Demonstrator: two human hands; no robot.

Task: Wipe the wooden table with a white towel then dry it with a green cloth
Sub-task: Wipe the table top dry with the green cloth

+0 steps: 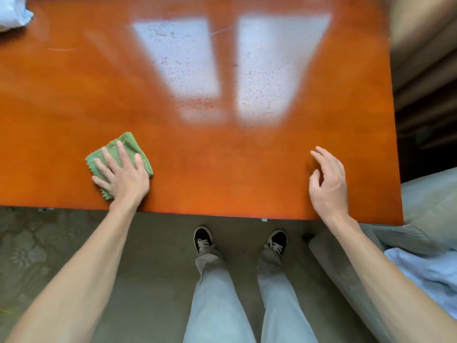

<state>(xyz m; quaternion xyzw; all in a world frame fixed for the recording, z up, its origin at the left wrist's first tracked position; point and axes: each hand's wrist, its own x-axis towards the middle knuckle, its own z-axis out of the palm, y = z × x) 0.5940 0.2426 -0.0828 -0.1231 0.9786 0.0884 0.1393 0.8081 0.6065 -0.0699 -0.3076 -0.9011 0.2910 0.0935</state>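
Here the green cloth [128, 149] lies folded near the table's [222, 169] front edge, left hand [122, 175] flat on it, fingers spread. Right hand [326, 180] hovers open, empty, near the front right corner. White towel [12, 12] sits at the far left corner.

This looks like a room in a home: a glossy wooden tabletop [222, 149] reflects a window, the floor has a worn flower-patterned carpet [27, 246], and bedding-like fabric [430, 199] lies at the right.
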